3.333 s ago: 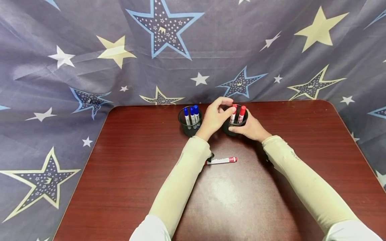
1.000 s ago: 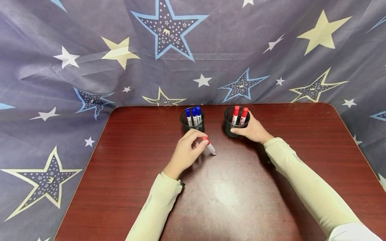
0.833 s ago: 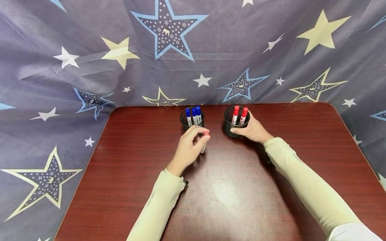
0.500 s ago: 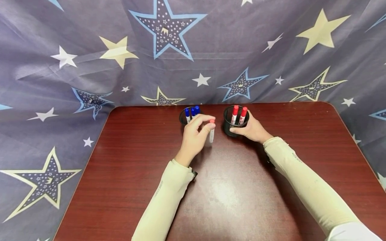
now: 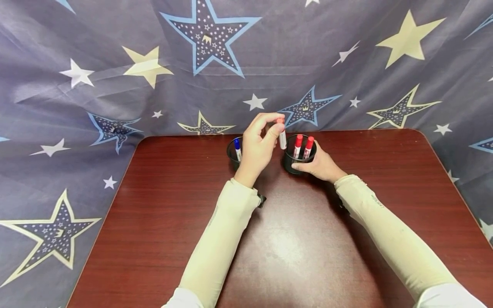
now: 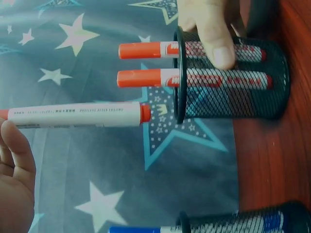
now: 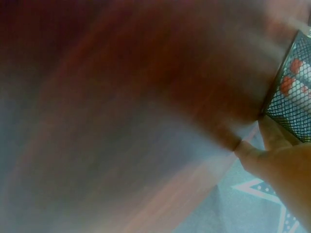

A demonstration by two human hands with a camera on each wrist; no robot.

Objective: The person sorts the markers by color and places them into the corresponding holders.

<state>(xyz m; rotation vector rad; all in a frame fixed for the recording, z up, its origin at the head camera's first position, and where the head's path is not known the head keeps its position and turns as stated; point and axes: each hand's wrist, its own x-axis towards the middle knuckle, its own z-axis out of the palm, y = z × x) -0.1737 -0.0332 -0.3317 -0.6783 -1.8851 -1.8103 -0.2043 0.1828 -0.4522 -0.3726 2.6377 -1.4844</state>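
Note:
A red-capped whiteboard marker (image 6: 82,115) hangs from my left hand (image 5: 259,143), its cap pinched between thumb and fingers. Its lower end is just outside the rim of the right-hand black mesh pen cup (image 5: 294,167), a little above it. Two red-capped markers (image 6: 146,78) stand in that cup. My right hand (image 5: 325,163) grips the cup's right side, with the thumb across the front mesh. In the right wrist view the same mesh cup (image 7: 286,114) shows at the right edge, beside the right hand (image 7: 282,167).
A second black mesh cup (image 5: 233,159) stands at the left, partly hidden behind the left hand; one blue-capped marker (image 5: 237,147) shows in it. The brown table (image 5: 173,214) ends at a star-patterned cloth (image 5: 215,96) just behind the cups.
The red marker was lifted off the table by my left hand, turned upright, and carried up and rightward to the right cup. My right hand has kept its hold on that cup.

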